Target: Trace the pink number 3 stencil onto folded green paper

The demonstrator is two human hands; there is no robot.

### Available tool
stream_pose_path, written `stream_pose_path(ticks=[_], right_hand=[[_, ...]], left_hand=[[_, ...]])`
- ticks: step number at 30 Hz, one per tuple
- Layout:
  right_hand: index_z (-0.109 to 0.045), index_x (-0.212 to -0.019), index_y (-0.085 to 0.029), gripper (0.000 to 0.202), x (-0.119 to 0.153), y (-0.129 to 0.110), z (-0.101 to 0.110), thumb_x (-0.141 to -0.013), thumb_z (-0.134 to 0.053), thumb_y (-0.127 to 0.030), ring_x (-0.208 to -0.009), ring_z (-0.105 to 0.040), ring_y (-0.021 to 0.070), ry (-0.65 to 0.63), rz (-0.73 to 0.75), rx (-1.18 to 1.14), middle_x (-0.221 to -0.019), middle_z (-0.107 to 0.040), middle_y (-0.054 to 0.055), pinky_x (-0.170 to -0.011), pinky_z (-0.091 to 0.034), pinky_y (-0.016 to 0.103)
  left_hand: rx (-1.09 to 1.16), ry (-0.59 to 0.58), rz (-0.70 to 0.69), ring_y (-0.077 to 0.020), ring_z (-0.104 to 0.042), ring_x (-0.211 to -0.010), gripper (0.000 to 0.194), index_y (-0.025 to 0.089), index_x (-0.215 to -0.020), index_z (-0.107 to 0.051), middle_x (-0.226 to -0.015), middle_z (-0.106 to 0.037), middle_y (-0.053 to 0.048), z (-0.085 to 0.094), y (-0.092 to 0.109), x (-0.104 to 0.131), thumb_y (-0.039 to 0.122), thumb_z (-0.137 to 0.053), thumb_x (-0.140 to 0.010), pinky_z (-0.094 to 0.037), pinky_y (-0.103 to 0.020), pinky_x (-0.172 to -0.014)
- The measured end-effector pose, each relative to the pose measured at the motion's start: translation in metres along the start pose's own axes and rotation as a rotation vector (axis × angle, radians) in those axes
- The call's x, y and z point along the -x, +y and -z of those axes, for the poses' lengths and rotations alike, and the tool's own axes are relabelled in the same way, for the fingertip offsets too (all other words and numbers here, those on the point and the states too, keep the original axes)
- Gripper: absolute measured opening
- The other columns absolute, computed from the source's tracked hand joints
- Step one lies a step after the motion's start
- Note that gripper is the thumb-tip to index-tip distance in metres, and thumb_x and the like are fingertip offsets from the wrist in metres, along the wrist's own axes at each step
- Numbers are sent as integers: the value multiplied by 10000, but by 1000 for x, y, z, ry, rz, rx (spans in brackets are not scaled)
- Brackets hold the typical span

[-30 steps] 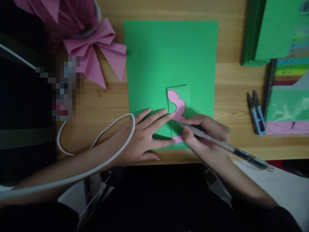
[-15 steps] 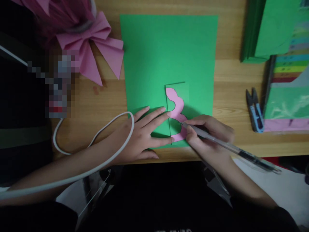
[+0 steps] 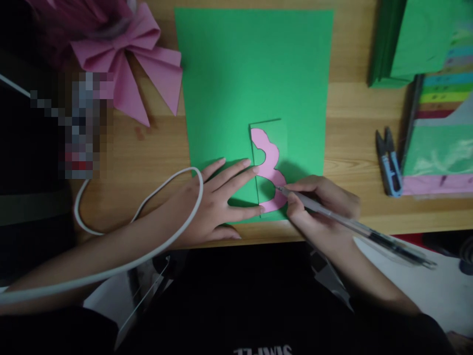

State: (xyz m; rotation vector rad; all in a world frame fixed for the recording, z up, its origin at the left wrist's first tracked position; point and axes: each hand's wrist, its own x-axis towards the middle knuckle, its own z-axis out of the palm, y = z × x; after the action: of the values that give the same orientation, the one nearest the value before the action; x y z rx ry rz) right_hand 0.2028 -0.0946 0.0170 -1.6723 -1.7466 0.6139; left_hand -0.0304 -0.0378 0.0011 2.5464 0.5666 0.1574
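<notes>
A pink scalloped paper cutout (image 3: 272, 157) lies on a green paper sheet (image 3: 251, 64), beside thin dark lines. My left hand (image 3: 218, 201) rests flat with its fingers spread, the fingertips touching the cutout's left edge. In my right hand (image 3: 323, 204) a pen (image 3: 343, 220) with a clear barrel is gripped. The pen's tip meets the inner edge of the cutout's lower curve. Part of the cutout's right side is close to my right fingers.
Blue-handled thread snips (image 3: 389, 162) lie on the wooden table (image 3: 349, 133). Behind them are a green paper stack (image 3: 421, 39) and a plastic-wrapped colored paper pack (image 3: 436, 148). A pink paper bow (image 3: 129, 54) sits at upper left. A white cable (image 3: 173, 240) loops over my left forearm.
The whole view has shifted slightly, so the table items appear a little higher and mostly leftward. Both hands hold nearly the same pose, with the pen tip still at the cutout's inner curve.
</notes>
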Motion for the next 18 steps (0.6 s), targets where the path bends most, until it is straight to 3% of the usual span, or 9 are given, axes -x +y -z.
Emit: stream_pose_path(ticks=[14, 18], right_hand=[[-668, -817, -221, 56, 6, 0, 2, -775, -667, -184, -477, -593, 92, -13, 8, 49, -649, -692, -35, -461, -471, 210], [-663, -805, -215, 48, 5, -2, 2, -775, -647, -180, -472, -593, 92, -2, 15, 53, -643, -693, -28, -467, -485, 208]], left_hand=[[15, 5, 1, -339, -269, -1479, 677, 427, -1387, -515, -1649, -191, -53, -1, 1, 1, 536, -764, -767, -184, -541, -1195], [6, 16, 3, -336, -266, -1481, 627, 409, -1342, -569, -1643, -208, -58, -3, 1, 1, 555, -758, -762, -178, -537, -1199]])
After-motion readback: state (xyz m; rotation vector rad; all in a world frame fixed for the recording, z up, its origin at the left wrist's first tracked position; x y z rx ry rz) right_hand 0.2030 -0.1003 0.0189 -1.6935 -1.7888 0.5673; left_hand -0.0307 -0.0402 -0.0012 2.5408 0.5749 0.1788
